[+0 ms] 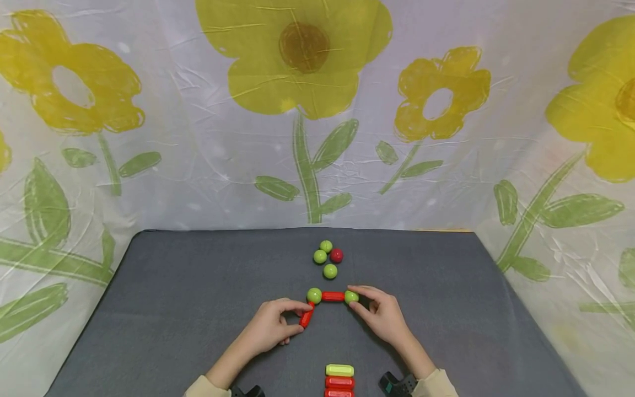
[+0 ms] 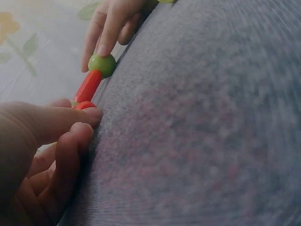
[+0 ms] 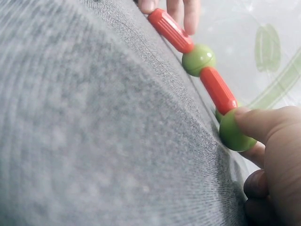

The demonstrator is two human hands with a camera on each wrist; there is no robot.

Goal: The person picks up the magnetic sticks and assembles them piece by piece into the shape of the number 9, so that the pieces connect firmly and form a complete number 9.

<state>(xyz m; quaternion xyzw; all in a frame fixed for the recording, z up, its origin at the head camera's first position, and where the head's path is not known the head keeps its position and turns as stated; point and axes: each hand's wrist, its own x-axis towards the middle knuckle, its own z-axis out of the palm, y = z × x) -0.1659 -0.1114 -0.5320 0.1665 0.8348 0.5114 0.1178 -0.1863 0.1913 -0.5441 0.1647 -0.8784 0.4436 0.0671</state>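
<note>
Between finger and thumb, my left hand (image 1: 272,325) pinches a red ribbed rod (image 1: 307,316) that slants toward the front left. The rod's far end meets a green ball (image 1: 314,296). From that ball a second red rod (image 1: 333,296) runs rightward to another green ball (image 1: 351,297), which my right hand (image 1: 386,314) pinches between thumb and fingers. In the right wrist view the pieces form one chain, with the held red rod (image 3: 170,30) at the top and the held green ball (image 3: 236,132) at the bottom.
Beyond the chain lie several loose balls, green (image 1: 329,271) and one red (image 1: 336,255). At the near edge a yellow-green rod (image 1: 339,370) lies in a column with red rods (image 1: 339,382). The dark cloth-covered table (image 1: 198,275) backs onto a flower-printed sheet (image 1: 223,165).
</note>
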